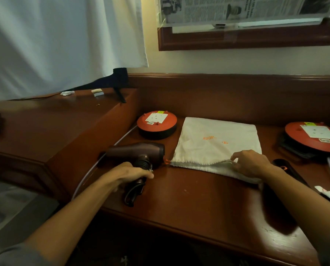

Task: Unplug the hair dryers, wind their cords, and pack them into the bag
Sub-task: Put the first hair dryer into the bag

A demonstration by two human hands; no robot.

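Hair dryer [139, 153], dark brown, lies on the wooden desk [198, 198], just left of the white bag [214, 143]. We see the left hand [133, 174] clenched around its handle, with the wound cord [132, 194] under the fist. Our right hand [250, 163] pinches the near edge of the bag between its fingertips. Two orange cable reels [156, 123] [314, 136] stand behind.

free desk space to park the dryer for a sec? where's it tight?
Bare wood along the desk's front edge, between the left hand gripping the hair dryer and the right forearm, in front of the white bag. Crowded: the back left by the cord reel, and the right side around the second reel.
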